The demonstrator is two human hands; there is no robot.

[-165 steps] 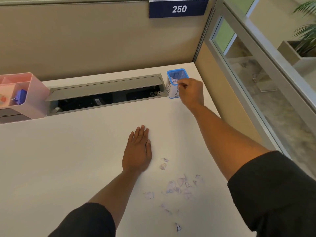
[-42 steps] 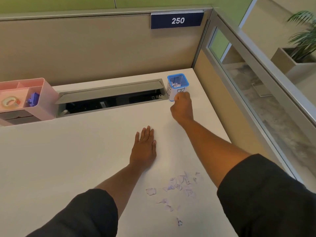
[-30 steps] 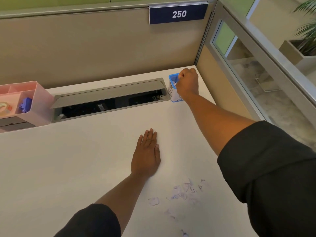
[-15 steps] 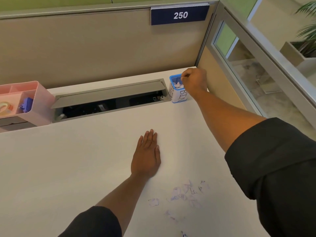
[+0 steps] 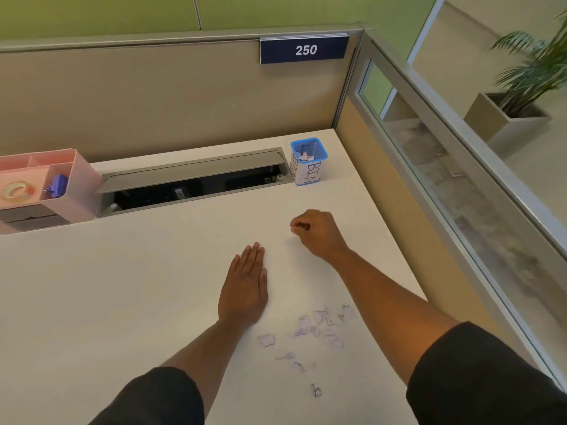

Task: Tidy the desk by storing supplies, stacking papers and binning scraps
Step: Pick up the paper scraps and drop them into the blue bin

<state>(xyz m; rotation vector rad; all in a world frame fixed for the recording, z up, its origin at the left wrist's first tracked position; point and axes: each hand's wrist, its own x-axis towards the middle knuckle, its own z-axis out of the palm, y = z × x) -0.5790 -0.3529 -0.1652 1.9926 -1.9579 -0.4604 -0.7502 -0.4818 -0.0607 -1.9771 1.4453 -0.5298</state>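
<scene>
Partly done: some scraps (image 5: 319, 329) already in bin (image 5: 308, 161) at desk's (image 5: 92, 302) far right corner, many left near front edge, left hand (image 5: 245, 286) flat on desk, right hand (image 5: 316, 231) curled, seemingly empty.

An office cubicle; a white desk (image 5: 122, 302) sits boxed in by beige fabric partition panels (image 5: 153, 96) with metal trim, and a navy number plate (image 5: 304, 50) reading 250 hangs on the back panel; a cable tray (image 5: 193, 182) with its grey flap raised is sunk into the desk; a pink desk organiser (image 5: 82, 185) holds a roll of tape (image 5: 15, 190); glazing (image 5: 460, 179) tops the right-hand partition; beyond it a potted palm (image 5: 527, 81) stands in a square planter on a pale floor.
</scene>
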